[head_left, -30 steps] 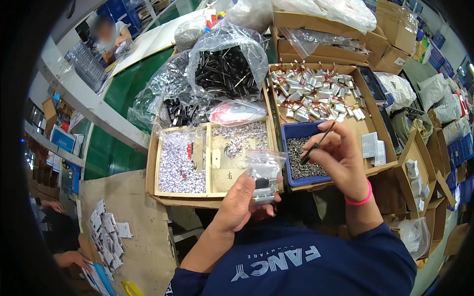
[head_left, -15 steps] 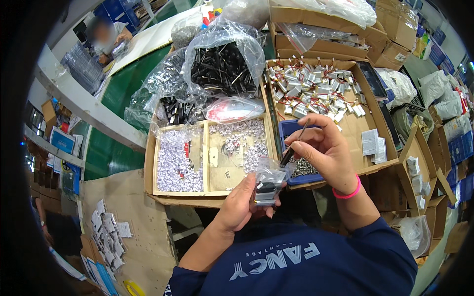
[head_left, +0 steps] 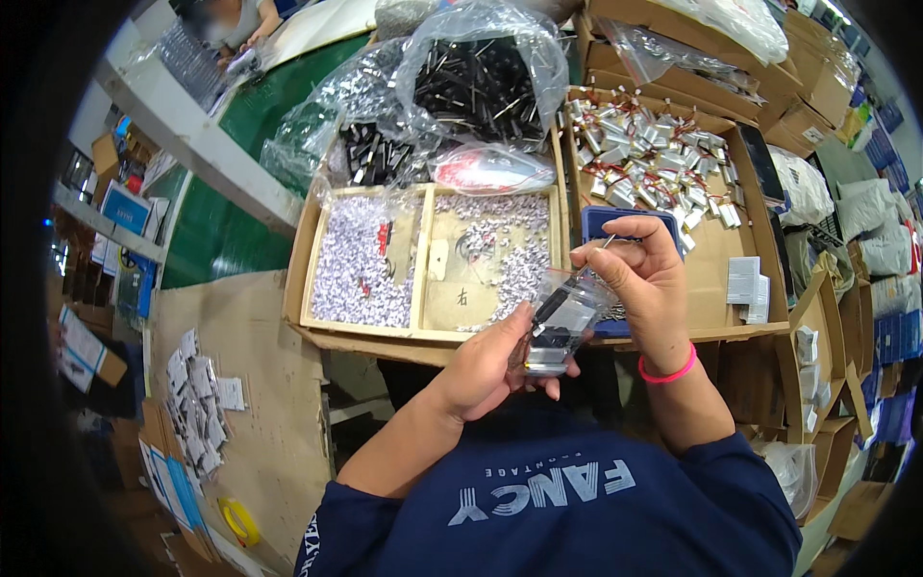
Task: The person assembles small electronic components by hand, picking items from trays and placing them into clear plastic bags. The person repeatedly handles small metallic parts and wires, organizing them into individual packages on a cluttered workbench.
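Head view: we located the black rod point(head_left: 555, 305) between the two hands, along the upper left side of the clear plastic bag point(head_left: 574, 318). Its long axis slanted from lower left to upper right, roughly in line with the length of the bag. The thick dark end lay down and to the left of the right hand point(head_left: 638, 272), close to the left thumb; the thin end ran up to the right fingertips. We could not tell whether the thick end lay inside the bag or against its outer face.

We noted the right hand as nearly closed: thumb and forefinger pinched the thin end, near the open upper part of the bag. The left hand point(head_left: 484, 367) was curled, with the thumb on the near face of the bag and the fingers beneath, gripping its lower part. Inside the bag we identified a silver block point(head_left: 546, 363) at the bottom.

Behind the right hand we recorded a blue bin point(head_left: 630, 213), partly hidden; to the left of it stood a divided wooden tray point(head_left: 420, 255) of small white parts.
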`<action>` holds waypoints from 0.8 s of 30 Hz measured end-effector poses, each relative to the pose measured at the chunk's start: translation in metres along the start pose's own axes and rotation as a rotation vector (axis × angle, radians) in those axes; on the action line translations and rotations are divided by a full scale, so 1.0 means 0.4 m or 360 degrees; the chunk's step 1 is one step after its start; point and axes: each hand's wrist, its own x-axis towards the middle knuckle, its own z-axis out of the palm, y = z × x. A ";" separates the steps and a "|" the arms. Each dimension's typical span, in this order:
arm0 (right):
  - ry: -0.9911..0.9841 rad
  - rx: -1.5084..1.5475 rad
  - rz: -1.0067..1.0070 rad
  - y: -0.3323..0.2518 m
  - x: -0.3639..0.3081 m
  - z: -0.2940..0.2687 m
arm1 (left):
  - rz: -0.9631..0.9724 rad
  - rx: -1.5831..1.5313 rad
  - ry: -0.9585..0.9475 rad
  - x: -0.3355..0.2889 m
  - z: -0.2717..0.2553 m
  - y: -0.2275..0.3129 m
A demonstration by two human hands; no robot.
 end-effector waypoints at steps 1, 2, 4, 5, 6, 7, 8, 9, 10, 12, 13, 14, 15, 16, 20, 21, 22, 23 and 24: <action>-0.0051 -0.0014 -0.0006 0.004 -0.004 0.005 | -0.0005 -0.0042 -0.0008 -0.001 -0.002 0.001; -0.0077 -0.0007 0.0008 0.006 -0.007 0.009 | -0.0010 -0.0081 -0.0020 -0.003 -0.003 0.002; -0.0130 -0.0027 0.0032 0.006 -0.009 0.014 | -0.0029 -0.0108 -0.0055 -0.008 -0.009 0.007; -0.0149 -0.0020 0.0041 0.006 -0.009 0.017 | -0.0038 -0.0104 -0.0056 -0.010 -0.011 0.008; -0.0158 -0.0092 0.0059 0.005 -0.009 0.021 | -0.0050 -0.0102 -0.0058 -0.013 -0.012 0.009; -0.0158 -0.0151 0.0065 0.003 -0.009 0.024 | -0.0039 -0.0113 -0.0050 -0.014 -0.013 0.008; -0.0158 -0.0211 0.0069 0.001 -0.007 0.028 | -0.0030 -0.0123 -0.0045 -0.014 -0.014 0.007; -0.0134 -0.0189 0.0070 -0.003 -0.006 0.030 | -0.0018 -0.0130 -0.0040 -0.015 -0.016 0.006; -0.0108 -0.0256 -0.0005 -0.007 -0.002 0.031 | -0.0009 -0.0145 -0.0029 -0.017 -0.018 0.005; -0.0174 -0.0315 0.0046 -0.016 0.001 0.034 | 0.0009 -0.0174 -0.0007 -0.019 -0.022 0.004; -0.0273 -0.0469 0.0073 -0.016 -0.002 0.041 | -0.0008 -0.0155 -0.0036 -0.021 -0.025 0.004; -0.0374 -0.0601 0.0120 -0.018 -0.006 0.047 | -0.0026 -0.0134 -0.0066 -0.023 -0.028 0.006; -0.0459 -0.0792 -0.0012 -0.013 -0.005 0.056 | -0.0128 -0.0083 0.0009 -0.026 -0.031 0.007; -0.0638 -0.1010 -0.0306 -0.020 -0.001 0.053 | -0.0035 -0.0120 -0.0041 -0.030 -0.030 0.006; -0.0527 -0.1111 -0.0491 -0.042 0.012 0.042 | 0.0105 -0.0224 0.0046 -0.052 -0.025 0.007; -0.0440 -0.1174 -0.0460 -0.051 0.013 0.034 | 0.0177 -0.0313 0.0008 -0.060 -0.026 0.011; -0.0401 -0.1180 -0.0422 -0.069 0.024 0.010 | 0.0264 -0.0182 -0.0044 -0.068 -0.029 0.019; -0.0438 -0.1336 -0.0251 -0.093 0.035 -0.022 | 0.0315 -0.0090 0.0026 -0.076 -0.031 0.025; -0.0497 -0.1502 -0.0055 -0.116 0.043 -0.054 | 0.0390 -0.0007 0.0099 -0.085 -0.033 0.030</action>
